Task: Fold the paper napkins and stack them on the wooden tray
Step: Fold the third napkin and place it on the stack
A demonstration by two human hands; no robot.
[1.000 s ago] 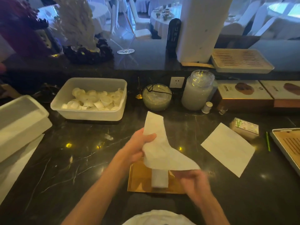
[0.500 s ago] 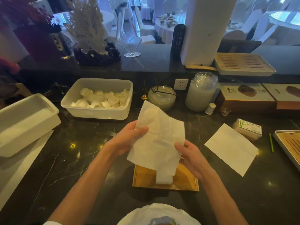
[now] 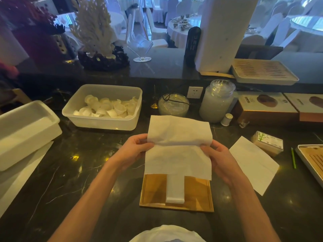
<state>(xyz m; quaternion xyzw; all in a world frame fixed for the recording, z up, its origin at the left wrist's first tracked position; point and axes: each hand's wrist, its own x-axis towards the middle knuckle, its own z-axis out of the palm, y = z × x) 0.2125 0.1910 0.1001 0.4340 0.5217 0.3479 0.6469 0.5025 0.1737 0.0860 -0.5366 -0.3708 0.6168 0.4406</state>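
A white paper napkin is held spread out above the dark counter, its upper part bent over along a crease between my hands. My left hand pinches its left edge and my right hand pinches its right edge. Below it lies the wooden tray, near the counter's front edge, partly hidden by the napkin. A narrow stack of folded napkins rests on the tray's middle. Another unfolded napkin lies flat on the counter to the right.
A clear plastic tub of small white cups stands at back left, a white tub at far left. A glass bowl, a glass jar, boxes, a tissue pack and a slatted tray sit behind and right.
The napkin went from hanging crumpled in my hands to being spread flat between them, with its top part bent over. Both hands moved apart to its side edges.
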